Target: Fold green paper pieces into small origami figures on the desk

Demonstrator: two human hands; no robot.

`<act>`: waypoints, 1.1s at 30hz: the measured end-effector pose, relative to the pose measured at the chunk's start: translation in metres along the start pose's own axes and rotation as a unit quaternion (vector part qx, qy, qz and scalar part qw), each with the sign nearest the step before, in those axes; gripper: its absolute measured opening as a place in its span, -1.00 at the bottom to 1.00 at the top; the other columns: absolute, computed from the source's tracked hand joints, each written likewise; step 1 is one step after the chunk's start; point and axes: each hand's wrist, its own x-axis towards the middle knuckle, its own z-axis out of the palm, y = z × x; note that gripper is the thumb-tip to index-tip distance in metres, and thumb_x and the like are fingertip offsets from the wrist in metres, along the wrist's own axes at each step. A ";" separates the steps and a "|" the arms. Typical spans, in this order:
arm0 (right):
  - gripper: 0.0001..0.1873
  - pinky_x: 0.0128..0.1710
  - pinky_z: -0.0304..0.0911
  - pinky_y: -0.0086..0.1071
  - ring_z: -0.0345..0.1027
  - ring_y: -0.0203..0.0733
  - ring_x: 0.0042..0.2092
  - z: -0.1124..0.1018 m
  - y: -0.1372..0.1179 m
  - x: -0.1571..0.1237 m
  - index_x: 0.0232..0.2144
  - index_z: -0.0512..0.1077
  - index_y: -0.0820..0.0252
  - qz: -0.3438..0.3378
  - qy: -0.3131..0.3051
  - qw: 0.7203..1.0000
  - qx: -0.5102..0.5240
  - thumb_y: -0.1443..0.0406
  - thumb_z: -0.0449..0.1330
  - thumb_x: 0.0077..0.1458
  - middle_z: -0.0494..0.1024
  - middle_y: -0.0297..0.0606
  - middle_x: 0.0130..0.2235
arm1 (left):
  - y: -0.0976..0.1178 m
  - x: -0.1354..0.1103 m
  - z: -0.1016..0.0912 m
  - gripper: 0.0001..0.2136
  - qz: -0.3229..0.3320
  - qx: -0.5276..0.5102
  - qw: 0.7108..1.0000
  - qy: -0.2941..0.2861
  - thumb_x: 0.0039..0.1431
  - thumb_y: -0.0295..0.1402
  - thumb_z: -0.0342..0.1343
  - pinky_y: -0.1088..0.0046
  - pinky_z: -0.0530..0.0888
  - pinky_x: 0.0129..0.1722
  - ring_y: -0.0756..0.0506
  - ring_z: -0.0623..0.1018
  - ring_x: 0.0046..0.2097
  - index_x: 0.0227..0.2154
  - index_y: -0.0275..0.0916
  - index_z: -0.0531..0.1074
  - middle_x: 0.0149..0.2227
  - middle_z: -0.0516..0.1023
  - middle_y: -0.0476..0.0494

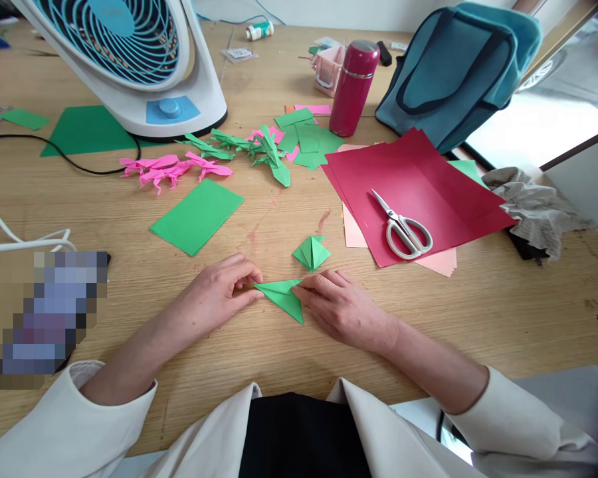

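Observation:
Between my hands is a folded piece of green paper (285, 296), triangular in shape, with a crease running across it. My left hand (225, 287) pinches its left point between thumb and fingers. At its right side my right hand (339, 307) grips the edge, thumb and fingers closed on it. Just beyond my right hand a small folded green paper piece (311, 254) rests on the table. A stack of green paper (197, 216) lies flat past my left hand. Pink folded paper figures (167, 171) and green folded paper figures (272, 154) sit farther back.
White-handled scissors (403, 229) lie on red paper sheets (428, 179) at the right. Behind stand a red bottle (355, 86), a pink basket (327, 70) and a teal bag (458, 73). A fan (179, 113) is at back left. A blurred-out screen (50, 312) lies left.

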 end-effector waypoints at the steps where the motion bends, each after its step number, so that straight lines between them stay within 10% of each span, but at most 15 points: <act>1: -0.69 -0.09 0.28 -0.18 0.27 -0.06 -0.11 0.000 0.000 0.000 0.05 0.41 0.37 0.000 0.000 1.000 -0.001 0.41 0.00 0.35 0.50 -0.02 -0.06 | -0.001 0.000 0.000 -0.89 -0.003 0.001 1.000 0.000 0.24 -0.26 0.13 0.43 0.36 -0.31 -0.02 0.45 -0.34 -0.33 -0.17 0.44 -0.32 0.44 0.02; 21: -0.70 -0.11 0.28 -0.18 0.24 -0.06 -0.15 -0.001 -0.001 0.001 0.03 0.41 0.34 0.009 -0.016 1.000 -0.007 0.37 -0.02 0.37 0.48 -0.04 -0.14 | 0.001 0.001 -0.004 -0.78 -0.035 -0.002 0.998 -0.055 0.21 -0.19 0.14 0.44 0.32 -0.34 -0.03 0.43 -0.35 -0.48 -0.19 0.40 -0.35 0.40 0.02; 33: -0.68 -0.15 0.25 -0.20 0.26 -0.09 -0.16 0.001 0.000 0.000 0.07 0.40 0.33 -0.009 0.006 1.000 -0.009 0.39 -0.03 0.37 0.50 -0.04 -0.07 | 0.014 0.001 -0.005 -0.83 -0.033 -0.052 0.997 0.041 0.18 -0.24 0.14 0.44 0.32 -0.33 -0.02 0.42 -0.35 -0.45 -0.19 0.40 -0.41 0.43 0.02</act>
